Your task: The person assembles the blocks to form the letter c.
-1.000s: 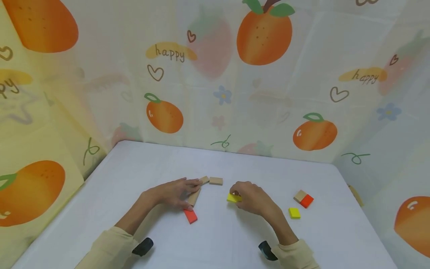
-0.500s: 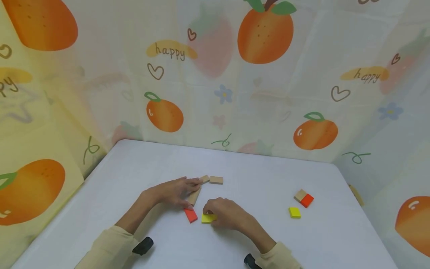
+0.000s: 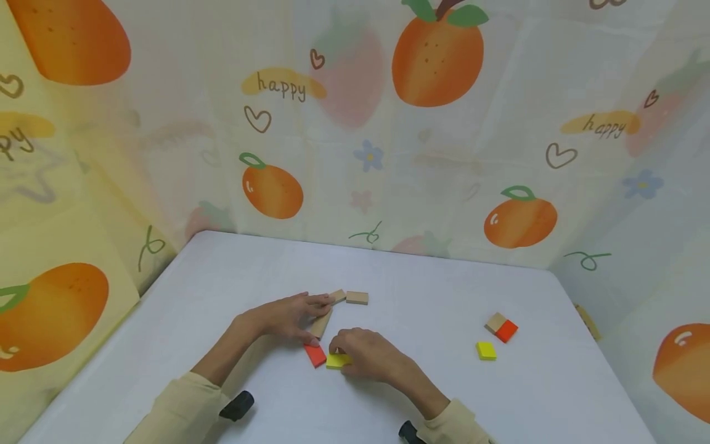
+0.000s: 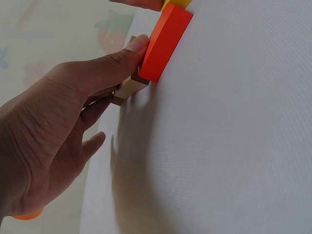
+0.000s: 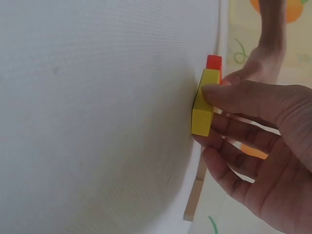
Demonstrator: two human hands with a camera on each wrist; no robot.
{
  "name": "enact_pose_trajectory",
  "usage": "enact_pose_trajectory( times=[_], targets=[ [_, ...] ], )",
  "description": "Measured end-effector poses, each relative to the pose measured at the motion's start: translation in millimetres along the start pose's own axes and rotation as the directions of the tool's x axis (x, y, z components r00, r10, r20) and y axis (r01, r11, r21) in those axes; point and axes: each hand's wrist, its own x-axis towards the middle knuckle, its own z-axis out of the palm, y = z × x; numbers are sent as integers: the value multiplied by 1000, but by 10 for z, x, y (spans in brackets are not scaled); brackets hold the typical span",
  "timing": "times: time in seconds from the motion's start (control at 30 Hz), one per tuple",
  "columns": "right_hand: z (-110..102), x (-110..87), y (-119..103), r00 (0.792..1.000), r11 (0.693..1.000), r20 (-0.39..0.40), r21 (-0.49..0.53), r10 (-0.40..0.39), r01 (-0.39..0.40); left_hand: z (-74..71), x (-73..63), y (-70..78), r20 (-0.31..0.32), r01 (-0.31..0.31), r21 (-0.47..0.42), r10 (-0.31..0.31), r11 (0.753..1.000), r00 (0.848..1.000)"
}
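In the head view, a red block (image 3: 315, 356) lies at the near end of a longer wooden block (image 3: 320, 325). My left hand (image 3: 286, 316) rests spread over that wooden block, its fingertips reaching a small wooden block (image 3: 338, 296) at the far end. In the left wrist view, the left thumb touches the red block (image 4: 166, 43) close to the wood. My right hand (image 3: 370, 354) pinches a yellow block (image 3: 336, 361) between thumb and fingers, close beside the red block's right side. The right wrist view shows the thumb on the face of this yellow block (image 5: 206, 100).
Another flat wooden block (image 3: 357, 298) lies just right of the small one. Farther right on the white table (image 3: 432, 401) are a wooden square (image 3: 495, 323) against a red square (image 3: 506, 332), and a yellow square (image 3: 486, 351). A fruit-printed curtain (image 3: 444, 154) stands behind.
My right hand has carried the yellow block left and nearer to me, from open table to beside the red block. The left hand has stayed in place.
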Motion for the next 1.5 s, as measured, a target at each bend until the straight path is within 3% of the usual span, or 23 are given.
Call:
enact_pose_trajectory(
  times=[0.33, 1.13, 1.5],
  targets=[
    [-23, -24, 1, 999, 999, -10, -9, 40, -40, 14, 9, -25, -4, -3, 4, 3, 1000, 1000],
    [9, -16, 3, 999, 999, 1, 2, 32, -32, 11, -3, -22, -2, -5, -1, 5, 1000, 1000],
    [-116, -57, 13, 995, 994, 1, 49, 97, -97, 21, 12, -10, -3, 14, -5, -14, 1000, 1000]
  ],
)
